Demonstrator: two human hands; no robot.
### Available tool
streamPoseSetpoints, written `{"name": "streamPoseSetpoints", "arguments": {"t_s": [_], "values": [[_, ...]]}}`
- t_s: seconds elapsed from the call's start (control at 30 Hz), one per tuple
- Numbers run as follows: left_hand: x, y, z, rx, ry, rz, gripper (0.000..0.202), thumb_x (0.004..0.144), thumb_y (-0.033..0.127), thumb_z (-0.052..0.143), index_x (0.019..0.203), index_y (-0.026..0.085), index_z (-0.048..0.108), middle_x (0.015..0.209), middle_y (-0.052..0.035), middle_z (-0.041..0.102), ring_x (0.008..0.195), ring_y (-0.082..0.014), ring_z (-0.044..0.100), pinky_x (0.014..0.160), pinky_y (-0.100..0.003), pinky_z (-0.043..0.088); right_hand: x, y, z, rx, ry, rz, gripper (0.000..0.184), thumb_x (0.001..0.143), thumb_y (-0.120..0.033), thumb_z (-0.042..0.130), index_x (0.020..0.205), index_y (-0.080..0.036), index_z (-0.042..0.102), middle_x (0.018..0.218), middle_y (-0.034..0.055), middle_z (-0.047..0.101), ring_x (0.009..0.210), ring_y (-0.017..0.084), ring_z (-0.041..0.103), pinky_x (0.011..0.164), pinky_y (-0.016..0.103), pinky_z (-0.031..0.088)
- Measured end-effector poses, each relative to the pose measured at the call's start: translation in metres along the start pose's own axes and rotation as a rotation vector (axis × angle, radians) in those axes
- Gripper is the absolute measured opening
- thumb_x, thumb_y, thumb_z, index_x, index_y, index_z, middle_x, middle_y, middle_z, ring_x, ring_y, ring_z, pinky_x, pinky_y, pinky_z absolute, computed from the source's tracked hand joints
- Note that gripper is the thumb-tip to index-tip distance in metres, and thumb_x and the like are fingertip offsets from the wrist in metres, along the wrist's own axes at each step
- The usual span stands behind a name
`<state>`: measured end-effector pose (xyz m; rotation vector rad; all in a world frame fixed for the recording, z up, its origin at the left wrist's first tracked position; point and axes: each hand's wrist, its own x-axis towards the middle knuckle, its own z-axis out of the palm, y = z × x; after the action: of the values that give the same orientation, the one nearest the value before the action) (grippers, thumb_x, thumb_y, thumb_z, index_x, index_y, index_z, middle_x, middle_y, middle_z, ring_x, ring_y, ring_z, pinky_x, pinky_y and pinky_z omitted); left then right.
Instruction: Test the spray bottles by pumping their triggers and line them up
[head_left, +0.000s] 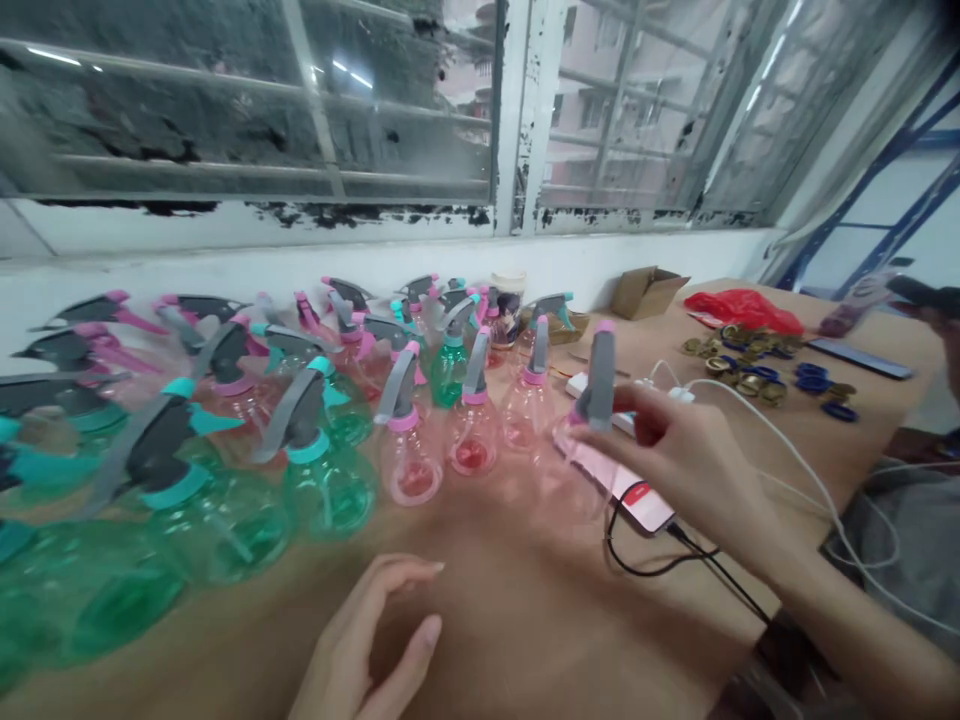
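My right hand (679, 455) grips a pink spray bottle (592, 420) by its grey trigger head, standing it at the right end of a row of bottles. Just under that hand lies a phone (637, 495) with a black cable plugged in. My left hand (375, 640) rests low near the table's front edge, fingers loosely curled with nothing in them. Several pink spray bottles (472, 430) and green spray bottles (330, 470) with grey triggers crowd the left and middle of the brown table (525, 600).
A small cardboard box (646, 292) and a red bag (739, 310) sit at the back right. Several gold and blue rings (757, 370) lie near them. White cables (787, 450) trail across the right side. Another person's hand (949, 330) shows at the far right edge.
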<state>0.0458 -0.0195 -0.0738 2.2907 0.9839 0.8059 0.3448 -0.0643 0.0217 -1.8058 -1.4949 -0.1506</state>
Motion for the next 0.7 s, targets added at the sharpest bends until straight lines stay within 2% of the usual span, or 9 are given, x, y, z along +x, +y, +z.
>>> {"name": "streamPoseSetpoints", "arguments": {"t_s": [0.13, 0.23, 0.3, 0.4, 0.47, 0.57, 0.7], "values": [[0.004, 0.020, -0.025, -0.061, 0.012, 0.020, 0.044, 0.091, 0.033, 0.052, 0.133, 0.035, 0.039, 0.134, -0.0041, 0.054, 0.124, -0.0254, 0.055, 0.103, -0.045, 0.048, -0.027, -0.054, 0.024, 0.272, -0.286, -0.172, 0.030, 0.078, -0.051, 0.072, 0.088, -0.023, 0.068, 0.061, -0.0049, 0.060, 0.047, 0.011, 0.047, 0.047, 0.023, 0.032], [0.002, 0.030, -0.043, -0.099, 0.107, 0.073, 0.063, 0.087, 0.036, 0.058, 0.142, 0.036, 0.028, 0.145, -0.0064, 0.044, 0.128, -0.0302, 0.050, 0.107, -0.053, 0.042, -0.036, -0.090, 0.052, 0.416, -0.410, -0.267, 0.026, 0.076, -0.045, 0.076, 0.087, -0.023, 0.067, 0.063, -0.0054, 0.062, 0.055, 0.012, 0.054, 0.052, 0.022, 0.037], [-0.003, 0.032, -0.057, -0.095, 0.131, 0.009, 0.069, 0.083, 0.036, 0.063, 0.142, 0.036, 0.028, 0.144, -0.0065, 0.045, 0.126, -0.0307, 0.051, 0.106, -0.054, 0.042, -0.039, -0.110, 0.071, 0.449, -0.445, -0.308, 0.023, 0.074, -0.037, 0.077, 0.087, -0.022, 0.067, 0.061, -0.0061, 0.062, 0.054, 0.011, 0.055, 0.052, 0.022, 0.037], [-0.014, 0.029, -0.078, -0.120, 0.153, -0.120, 0.067, 0.081, 0.038, 0.067, 0.138, 0.031, 0.033, 0.137, -0.0084, 0.051, 0.122, -0.0305, 0.055, 0.100, -0.051, 0.048, -0.046, -0.135, 0.098, 0.456, -0.468, -0.390, 0.022, 0.069, -0.026, 0.078, 0.087, -0.020, 0.067, 0.061, -0.0057, 0.064, 0.050, 0.011, 0.054, 0.050, 0.022, 0.036], [-0.021, 0.027, -0.091, -0.146, 0.158, -0.182, 0.064, 0.079, 0.039, 0.067, 0.134, 0.025, 0.037, 0.131, -0.0101, 0.056, 0.114, -0.0292, 0.060, 0.092, -0.045, 0.053, -0.052, -0.148, 0.113, 0.465, -0.464, -0.451, 0.019, 0.070, -0.027, 0.076, 0.084, -0.020, 0.066, 0.063, -0.0047, 0.066, 0.050, 0.011, 0.055, 0.049, 0.022, 0.035], [-0.030, 0.026, -0.108, -0.150, 0.185, -0.205, 0.053, 0.078, 0.034, 0.067, 0.125, 0.021, 0.045, 0.120, -0.0087, 0.061, 0.105, -0.0259, 0.063, 0.085, -0.038, 0.055, -0.062, -0.165, 0.130, 0.476, -0.422, -0.520, 0.021, 0.077, -0.041, 0.070, 0.080, -0.021, 0.064, 0.062, -0.0034, 0.067, 0.050, 0.012, 0.058, 0.048, 0.023, 0.035], [-0.035, 0.024, -0.118, -0.203, 0.193, -0.184, 0.039, 0.079, 0.020, 0.053, 0.118, 0.019, 0.051, 0.112, -0.0056, 0.063, 0.090, -0.0187, 0.064, 0.076, -0.030, 0.054, -0.074, -0.174, 0.139, 0.500, -0.424, -0.609, 0.042, 0.080, -0.060, 0.064, 0.098, -0.022, 0.064, 0.075, 0.0007, 0.074, 0.061, 0.017, 0.067, 0.054, 0.025, 0.045]]}}
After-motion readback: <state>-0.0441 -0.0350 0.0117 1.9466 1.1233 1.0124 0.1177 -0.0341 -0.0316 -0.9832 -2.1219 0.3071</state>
